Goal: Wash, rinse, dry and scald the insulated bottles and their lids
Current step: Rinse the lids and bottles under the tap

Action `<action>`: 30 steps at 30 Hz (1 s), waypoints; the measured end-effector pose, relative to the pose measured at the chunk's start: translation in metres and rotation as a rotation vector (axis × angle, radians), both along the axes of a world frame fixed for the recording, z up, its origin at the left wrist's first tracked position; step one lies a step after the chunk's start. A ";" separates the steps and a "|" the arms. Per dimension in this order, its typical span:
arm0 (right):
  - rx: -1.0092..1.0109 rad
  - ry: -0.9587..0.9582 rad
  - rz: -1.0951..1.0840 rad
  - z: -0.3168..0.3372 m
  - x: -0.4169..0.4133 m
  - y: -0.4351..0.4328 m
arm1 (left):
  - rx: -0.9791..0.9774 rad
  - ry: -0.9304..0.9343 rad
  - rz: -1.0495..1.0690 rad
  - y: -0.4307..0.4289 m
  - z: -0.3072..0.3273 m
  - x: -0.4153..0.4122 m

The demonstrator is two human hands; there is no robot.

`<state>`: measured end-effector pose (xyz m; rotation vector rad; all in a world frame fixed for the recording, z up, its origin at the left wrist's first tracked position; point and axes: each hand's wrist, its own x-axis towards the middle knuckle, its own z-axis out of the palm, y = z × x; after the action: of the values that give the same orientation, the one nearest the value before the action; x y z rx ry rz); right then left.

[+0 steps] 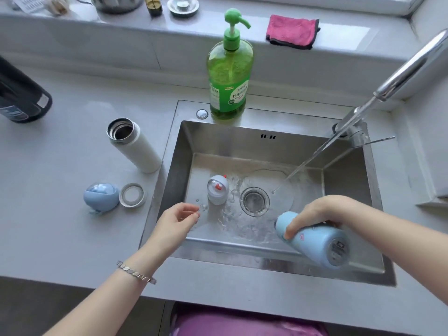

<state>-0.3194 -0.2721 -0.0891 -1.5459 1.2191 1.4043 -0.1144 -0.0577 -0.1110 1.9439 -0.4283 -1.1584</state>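
The right grip (322, 214) is curled around the blue bottle (315, 241), held tilted over the front right of the sink (179, 166). The left grip (177, 219) hangs over the front left, fingers loosely bent and holding nothing. A grey lid (217, 190) stands in the sink. The white bottle (133, 146) stands open on the tabletop (60, 238), near a blue lid (100, 197).

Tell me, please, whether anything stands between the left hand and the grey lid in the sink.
Nothing visible does. The left hand is open beside the grey lid, which stands on the floor of the sink, with only wet steel between them. The right hand holds the blue bottle clear of that path, beyond the drain.
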 end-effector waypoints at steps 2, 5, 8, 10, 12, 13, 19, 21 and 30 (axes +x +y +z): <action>-0.080 -0.174 0.049 0.002 0.015 0.017 | -0.013 -0.006 -0.005 0.007 0.004 0.006; -0.208 -0.530 0.041 0.010 0.058 0.062 | -0.080 -0.002 -0.041 0.020 0.014 0.019; -0.346 -0.867 0.061 0.010 0.109 0.107 | -0.149 -0.045 -0.055 0.033 0.027 0.034; -0.337 -1.048 0.016 0.004 0.139 0.132 | -0.155 -0.161 -0.035 0.044 0.034 0.046; -0.300 -1.171 -0.053 0.000 0.164 0.154 | -0.140 -0.306 0.003 0.056 0.041 0.060; -0.266 -1.223 -0.087 -0.002 0.174 0.163 | -0.140 -0.364 0.013 0.063 0.044 0.066; -0.247 -1.179 -0.015 -0.030 0.184 0.170 | -0.068 -0.764 0.043 0.105 0.035 0.092; -0.312 -1.134 -0.018 -0.039 0.177 0.162 | -0.026 -0.819 0.053 0.111 0.029 0.099; -0.358 -0.997 0.025 -0.065 0.139 0.126 | 0.083 -0.969 0.033 0.119 0.023 0.086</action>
<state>-0.1801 -0.1463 -0.1542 -2.1052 0.8124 0.2700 -0.0289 0.0613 -0.0876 2.4806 -0.8390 -0.1288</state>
